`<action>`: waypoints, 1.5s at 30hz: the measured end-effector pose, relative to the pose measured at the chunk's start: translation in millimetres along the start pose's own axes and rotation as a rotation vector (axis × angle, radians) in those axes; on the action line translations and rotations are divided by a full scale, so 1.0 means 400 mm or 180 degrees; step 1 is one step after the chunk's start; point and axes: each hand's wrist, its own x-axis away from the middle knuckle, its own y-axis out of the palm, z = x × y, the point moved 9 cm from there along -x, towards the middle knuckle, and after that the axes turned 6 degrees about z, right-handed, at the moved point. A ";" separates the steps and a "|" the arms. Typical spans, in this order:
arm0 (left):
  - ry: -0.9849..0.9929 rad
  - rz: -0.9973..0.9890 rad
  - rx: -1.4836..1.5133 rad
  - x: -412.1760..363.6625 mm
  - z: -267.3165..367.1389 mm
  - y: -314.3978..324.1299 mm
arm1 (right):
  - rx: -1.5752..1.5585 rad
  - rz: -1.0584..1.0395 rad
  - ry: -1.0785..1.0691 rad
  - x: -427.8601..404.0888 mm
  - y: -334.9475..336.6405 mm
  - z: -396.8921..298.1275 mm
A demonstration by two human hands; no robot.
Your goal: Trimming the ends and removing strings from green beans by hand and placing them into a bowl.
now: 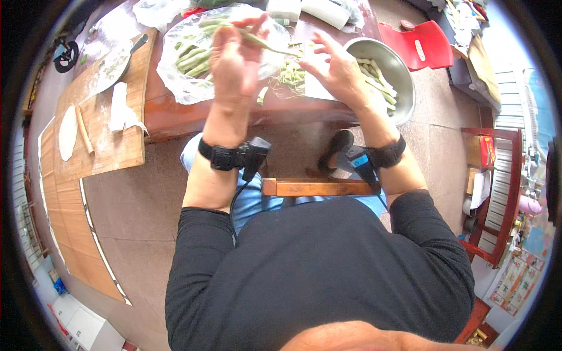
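Observation:
A long green bean pod (268, 46) lies across my left hand (235, 59), held near the fingers, which are blurred. Its thin end points right, towards my right hand (338, 72). My right hand has its fingers apart and shows nothing in its grasp. Below and around my left hand spreads a clear plastic bag (175, 90) with many green beans (193, 61) in it. Between the two hands, a small heap of bean strings and ends (292, 78) lies on the table. A stainless steel bowl (407, 98) holding beans (377, 81) stands right of my right hand.
On the left, a wooden board (131, 149) carries a rolling pin (83, 129), flat dough (67, 134) and a knife (139, 43). A red plastic chair (432, 46) stands beyond the bowl. The brown table's edge (193, 118) runs before my knees.

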 end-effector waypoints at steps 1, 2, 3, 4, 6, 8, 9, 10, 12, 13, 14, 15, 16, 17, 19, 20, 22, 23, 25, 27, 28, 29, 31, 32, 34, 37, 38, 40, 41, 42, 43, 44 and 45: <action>-0.0250 -0.0115 0.0210 0.013 -0.044 0.015 | -0.0158 -0.0198 -0.0330 0.008 -0.011 -0.063; -0.0467 -0.0188 0.0131 0.032 -0.083 0.022 | -0.0319 -0.0406 -0.0666 0.022 -0.010 -0.113; -0.0672 -0.0287 0.0060 0.046 -0.121 0.041 | -0.0304 -0.0419 -0.0697 0.034 -0.013 -0.102; -0.0814 -0.0314 0.0083 0.061 -0.137 0.067 | -0.0039 -0.0025 -0.0685 0.045 -0.043 -0.060; -0.1018 -0.0049 -0.0400 0.050 -0.153 0.031 | 0.0025 0.0550 -0.0307 0.057 -0.127 0.035; -0.0628 0.0417 -0.1070 0.021 -0.085 -0.023 | 0.0279 0.0442 0.0489 0.067 -0.185 0.164; -0.0286 0.0668 -0.1415 0.003 -0.021 -0.052 | 0.0728 0.0167 0.0897 0.072 -0.186 0.218; 0.0020 0.0743 -0.1569 -0.023 0.044 -0.076 | 0.0731 0.0142 0.0871 0.063 -0.179 0.228; 0.0601 0.1543 -0.1000 -0.029 0.146 -0.147 | 0.1521 0.0234 -0.0264 0.019 -0.148 0.166; 0.0751 0.1581 -0.0894 -0.027 0.180 -0.160 | 0.0957 0.0344 -0.0307 -0.020 -0.128 0.091; 0.0856 0.1669 -0.0826 -0.022 0.198 -0.165 | 0.0425 0.0329 -0.0460 -0.058 -0.092 0.018; 0.0959 0.1736 -0.0749 -0.021 0.211 -0.169 | -0.0243 0.0210 -0.0662 -0.091 -0.038 -0.032; 0.0974 0.1735 -0.0751 -0.021 0.212 -0.170 | -0.0182 0.0134 -0.0945 -0.124 0.041 -0.062; 0.1080 0.1832 -0.0795 -0.016 0.221 -0.177 | -0.0274 -0.0091 -0.0985 -0.147 0.130 -0.097; 0.1209 0.1933 -0.0835 -0.014 0.237 -0.186 | 0.0183 -0.1054 -0.0797 -0.175 0.324 -0.159; 0.1256 0.1926 -0.0813 -0.019 0.237 -0.177 | 0.0921 -0.1023 -0.1024 -0.195 0.389 -0.139; 0.1342 0.2011 -0.0864 -0.014 0.258 -0.183 | 0.1611 -0.1016 -0.1264 -0.206 0.469 -0.116; 0.1366 0.2035 -0.0876 -0.013 0.270 -0.186 | 0.1112 -0.0569 -0.1058 -0.224 0.449 -0.121; 0.1340 0.2015 -0.0829 -0.011 0.271 -0.183 | 0.0409 0.0064 -0.0724 -0.235 0.398 -0.108; 0.1377 0.1992 -0.0822 -0.013 0.276 -0.181 | 0.0356 0.0216 -0.0862 -0.233 0.366 -0.131; 0.1461 0.1846 -0.0959 -0.018 0.282 -0.173 | 0.0545 0.0172 -0.1107 -0.229 0.352 -0.161; 0.1541 0.1691 -0.1093 -0.020 0.286 -0.160 | 0.0741 0.0136 -0.1349 -0.221 0.333 -0.188; 0.1573 0.1669 -0.1250 -0.020 0.273 -0.146 | 0.0431 0.0314 -0.0967 -0.222 0.237 -0.168; 0.1793 0.1307 -0.1911 -0.020 0.279 -0.112 | 0.0376 0.0480 -0.1062 -0.220 0.179 -0.182; 0.1967 0.0757 -0.2505 -0.014 0.245 -0.051 | -0.0006 0.0651 -0.0956 -0.207 0.047 -0.196; 0.1802 -0.0153 -0.2827 0.021 0.164 0.045 | 0.0148 0.0621 -0.1406 -0.168 -0.079 -0.223; 0.2067 -0.0507 -0.3627 0.030 0.124 0.073 | 0.0209 0.0662 -0.1356 -0.159 -0.110 -0.216; 0.1358 -0.1082 -0.3359 0.054 0.024 0.101 | 0.0301 0.0279 -0.1919 -0.116 -0.121 -0.242; 0.0185 -0.1018 -0.2703 0.072 -0.057 0.077 | 0.0127 0.0401 -0.1948 -0.095 -0.134 -0.246; -0.0243 -0.0995 -0.2225 0.073 -0.092 0.075 | -0.0274 0.0177 -0.1333 -0.098 -0.131 -0.212; -0.0263 -0.1039 -0.2220 0.079 -0.103 0.078 | -0.0681 -0.0043 -0.0717 -0.094 -0.123 -0.170; -0.0578 -0.0934 -0.2145 0.087 -0.124 0.062 | -0.0665 -0.0011 -0.0698 -0.084 -0.124 -0.144; -0.0897 -0.0832 -0.2068 0.093 -0.144 0.051 | -0.0833 0.0030 -0.0440 -0.080 -0.123 -0.108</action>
